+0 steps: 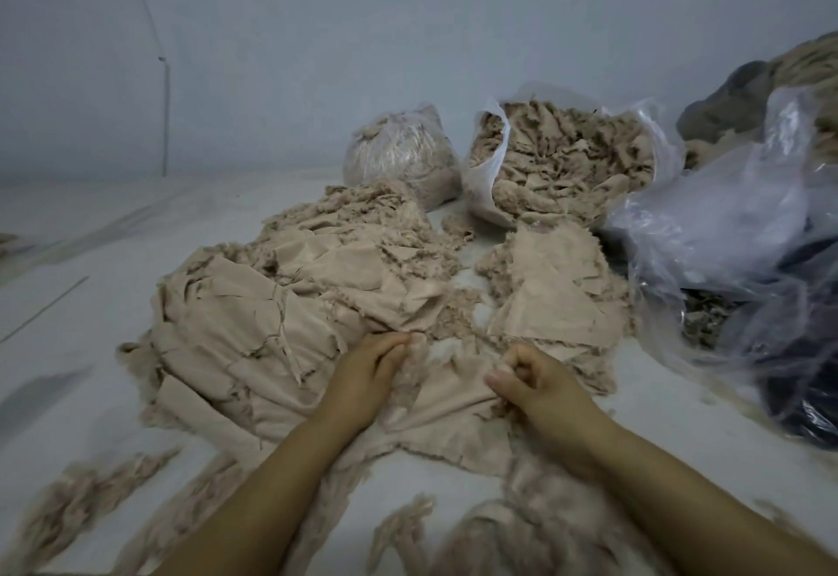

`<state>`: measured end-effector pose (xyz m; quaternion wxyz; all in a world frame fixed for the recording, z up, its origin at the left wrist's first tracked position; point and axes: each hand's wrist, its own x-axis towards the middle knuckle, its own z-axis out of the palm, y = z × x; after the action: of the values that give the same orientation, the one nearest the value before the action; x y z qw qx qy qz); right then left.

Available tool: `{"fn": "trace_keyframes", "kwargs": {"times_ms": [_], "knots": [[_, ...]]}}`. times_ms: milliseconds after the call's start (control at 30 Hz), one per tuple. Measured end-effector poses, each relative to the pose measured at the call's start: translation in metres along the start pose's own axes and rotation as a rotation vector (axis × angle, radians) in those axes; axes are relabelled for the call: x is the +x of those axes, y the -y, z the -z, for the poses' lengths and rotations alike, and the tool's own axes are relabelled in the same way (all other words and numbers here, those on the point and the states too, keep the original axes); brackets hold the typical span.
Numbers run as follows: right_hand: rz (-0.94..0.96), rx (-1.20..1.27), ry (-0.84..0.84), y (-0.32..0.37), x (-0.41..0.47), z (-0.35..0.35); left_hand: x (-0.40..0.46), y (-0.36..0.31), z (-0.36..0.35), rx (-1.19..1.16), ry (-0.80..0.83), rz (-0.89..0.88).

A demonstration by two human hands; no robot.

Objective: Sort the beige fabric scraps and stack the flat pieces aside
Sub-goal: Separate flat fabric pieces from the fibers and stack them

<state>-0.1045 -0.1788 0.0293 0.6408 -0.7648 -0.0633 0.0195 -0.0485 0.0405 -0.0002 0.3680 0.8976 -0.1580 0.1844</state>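
Note:
A big heap of beige fabric scraps point(290, 303) lies on the white floor in front of me, with flat pieces at its near left. A smaller stack of flat beige pieces point(557, 285) sits to the right. Between them, close to me, lies a beige piece point(449, 412) that both hands hold. My left hand point(372, 376) grips its left edge, fingers curled into the cloth. My right hand point(530, 376) is a fist pinching its right side.
An open white bag of beige scraps point(562, 158) and a tied clear bag point(399, 149) stand at the back. Crumpled clear plastic bags point(734, 231) with dark cloth fill the right side. Frayed beige strips point(81, 498) lie near my arms.

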Motion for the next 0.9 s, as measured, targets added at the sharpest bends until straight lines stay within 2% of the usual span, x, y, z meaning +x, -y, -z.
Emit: {"fn": "trace_keyframes", "kwargs": {"times_ms": [33, 100, 200, 333, 467, 533, 600, 667, 733, 767, 900], "knots": [[-0.011, 0.03, -0.012, 0.0, 0.0, 0.0, -0.002, -0.012, 0.0, -0.138, -0.017, 0.04], [-0.029, 0.124, -0.034, 0.001, 0.0, -0.005, -0.005, -0.033, -0.001, -0.246, 0.053, 0.114], [-0.115, 0.318, -0.052, 0.006, 0.004, -0.01, -0.011, -0.048, -0.008, -0.119, 0.244, 0.171], [-0.234, 0.438, 0.039, 0.011, 0.004, -0.021, -0.013, -0.051, -0.008, -0.194, 0.156, 0.263], [-0.032, 0.375, -0.094, 0.008, 0.003, -0.024, -0.009, -0.054, -0.001, -0.044, 0.241, 0.364], [0.045, 0.361, -0.139, 0.005, 0.005, -0.019, -0.009, -0.055, 0.004, -0.237, 0.312, 0.398], [-0.016, 0.443, -0.093, 0.003, 0.006, -0.015, -0.01, -0.058, 0.007, -0.43, 0.293, 0.388], [-0.171, 0.516, 0.033, 0.004, 0.006, -0.016, -0.009, -0.057, 0.004, -0.442, 0.224, 0.312], [-0.251, 0.476, 0.114, 0.008, 0.006, -0.02, -0.009, -0.06, 0.001, -0.42, 0.243, 0.232], [-0.253, 0.439, 0.093, 0.009, 0.007, -0.023, -0.01, -0.061, -0.001, -0.387, 0.257, 0.19], [-0.181, 0.331, -0.258, 0.007, 0.016, -0.033, -0.016, -0.056, -0.002, -0.277, 0.17, 0.165]]}}
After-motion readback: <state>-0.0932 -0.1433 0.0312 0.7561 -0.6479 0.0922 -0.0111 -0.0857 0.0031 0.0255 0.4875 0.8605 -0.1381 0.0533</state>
